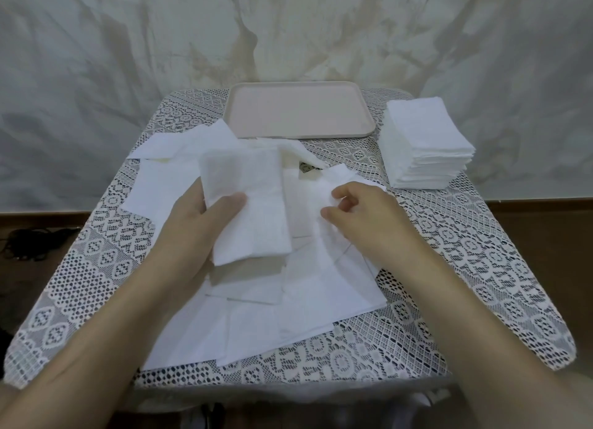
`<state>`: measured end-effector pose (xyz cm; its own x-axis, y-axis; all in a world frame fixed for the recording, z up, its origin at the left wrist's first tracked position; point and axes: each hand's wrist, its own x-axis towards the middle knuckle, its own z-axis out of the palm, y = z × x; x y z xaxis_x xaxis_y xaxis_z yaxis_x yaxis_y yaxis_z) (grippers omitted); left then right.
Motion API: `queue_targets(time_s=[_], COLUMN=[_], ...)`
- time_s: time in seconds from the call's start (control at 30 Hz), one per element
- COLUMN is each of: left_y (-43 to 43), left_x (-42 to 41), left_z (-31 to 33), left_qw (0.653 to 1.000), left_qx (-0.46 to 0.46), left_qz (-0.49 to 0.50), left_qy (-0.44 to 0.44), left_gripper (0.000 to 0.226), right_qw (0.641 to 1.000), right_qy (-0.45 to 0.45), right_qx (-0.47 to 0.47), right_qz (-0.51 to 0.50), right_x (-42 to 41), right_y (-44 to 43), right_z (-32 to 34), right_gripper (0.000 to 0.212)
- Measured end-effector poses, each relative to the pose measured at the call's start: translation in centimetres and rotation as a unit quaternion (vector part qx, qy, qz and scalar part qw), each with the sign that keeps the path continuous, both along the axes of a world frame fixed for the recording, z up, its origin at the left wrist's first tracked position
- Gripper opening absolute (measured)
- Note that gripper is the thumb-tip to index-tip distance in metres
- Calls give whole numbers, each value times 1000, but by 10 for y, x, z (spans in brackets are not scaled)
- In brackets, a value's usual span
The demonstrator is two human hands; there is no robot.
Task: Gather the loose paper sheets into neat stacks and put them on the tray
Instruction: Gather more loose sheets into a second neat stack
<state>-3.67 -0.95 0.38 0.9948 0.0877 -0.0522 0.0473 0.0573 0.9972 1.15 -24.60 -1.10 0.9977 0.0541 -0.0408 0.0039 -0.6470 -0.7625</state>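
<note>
One tray [298, 111]; one stack [426, 140] to its right. Sheets [305, 300] overlap on cloth [481, 268], uncountable. Left hand [199, 223] grips one bundle [250, 188]; right hand [362, 217] pinches one of the sheets.

Bare left hand [200, 226], bare right hand [369, 220]; bare forearms to the frame's lower edge; slender fingers [348, 191]
</note>
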Motion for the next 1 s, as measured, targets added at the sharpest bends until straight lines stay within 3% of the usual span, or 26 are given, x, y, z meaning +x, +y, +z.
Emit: queue_targets(time_s=[0.13,0.33,0.7,0.8,1.0], left_y=[0,1,0,-1,-3], left_x=[0,-1,-2,-3,-5], left_z=[-1,-2,0,0,2], left_qw=[1000,1000,1000,1000,1000], left_qx=[-3,-8,-5,-4,-2], left_qz=[-2,-13,-17,-15,-9], left_qy=[2,-1,0,4,9], left_gripper=[27,30,28,28,26], right_qw=[997,984,987,984,984], right_qy=[4,-74,2,21,-31], right_qx=[-74,-153,-156,-172,-172], right_qz=[16,56,27,31,31], right_x=[4,19,5,-6,-9], right_y=[5,7,-25,-35,-32], right_z=[2,5,25,28,24], right_gripper=[31,38,7,11,25])
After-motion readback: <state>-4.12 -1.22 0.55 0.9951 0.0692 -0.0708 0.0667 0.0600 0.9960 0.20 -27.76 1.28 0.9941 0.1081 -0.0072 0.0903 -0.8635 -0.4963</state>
